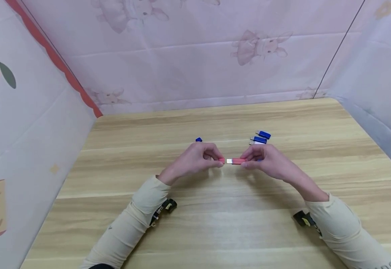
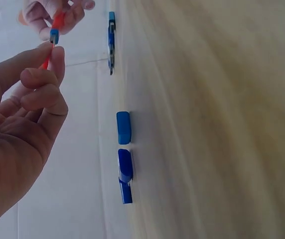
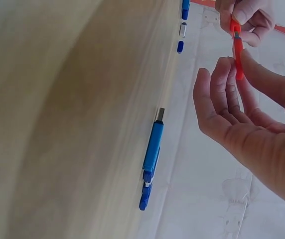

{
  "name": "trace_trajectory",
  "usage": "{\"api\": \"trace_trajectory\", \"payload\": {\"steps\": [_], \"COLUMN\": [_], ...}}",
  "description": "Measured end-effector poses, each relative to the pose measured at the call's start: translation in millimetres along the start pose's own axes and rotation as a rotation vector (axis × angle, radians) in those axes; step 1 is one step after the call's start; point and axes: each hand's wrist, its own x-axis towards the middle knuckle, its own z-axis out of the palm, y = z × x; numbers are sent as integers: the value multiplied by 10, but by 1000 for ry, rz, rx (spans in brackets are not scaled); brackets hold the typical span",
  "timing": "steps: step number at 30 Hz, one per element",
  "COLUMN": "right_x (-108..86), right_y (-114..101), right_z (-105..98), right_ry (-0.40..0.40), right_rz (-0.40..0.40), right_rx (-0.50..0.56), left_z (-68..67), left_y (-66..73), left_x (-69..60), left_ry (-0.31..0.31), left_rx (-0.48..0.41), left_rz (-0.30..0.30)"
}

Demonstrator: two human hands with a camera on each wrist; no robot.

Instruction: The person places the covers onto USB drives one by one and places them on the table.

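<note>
Above the table, my right hand (image 1: 270,161) pinches a red USB stick (image 1: 238,161) by its rear end, its metal plug bare and facing left. Opposite it, my left hand (image 1: 195,158) pinches a small red cap (image 1: 222,160) between thumb and fingers. Cap and plug are lined up, with a small gap in the head view. The right wrist view shows the red USB stick (image 3: 239,57) between the right thumb and fingertips. Most of the cap is covered by the left fingers.
Behind the right hand lie blue USB sticks (image 1: 258,139) with bare plugs, a white one partly hidden among them. Near the left hand are blue caps (image 2: 124,128) and a white cap (image 3: 183,30). Printed cloth (image 1: 188,74) hangs behind the wooden table (image 1: 215,224).
</note>
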Motion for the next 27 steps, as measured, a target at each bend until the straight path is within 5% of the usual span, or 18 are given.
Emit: {"api": "trace_trajectory", "payload": {"steps": [13,27], "right_x": [6,15], "right_y": [-10,0], "right_z": [19,51], "right_ry": [-21,-41], "right_rz": [12,-13], "right_rx": [25,17], "left_z": [-9,26], "left_y": [16,37], "left_x": [-6,-4], "left_ry": [-45,-73], "left_rx": [-151,-152], "left_rz": [-61,-71]}}
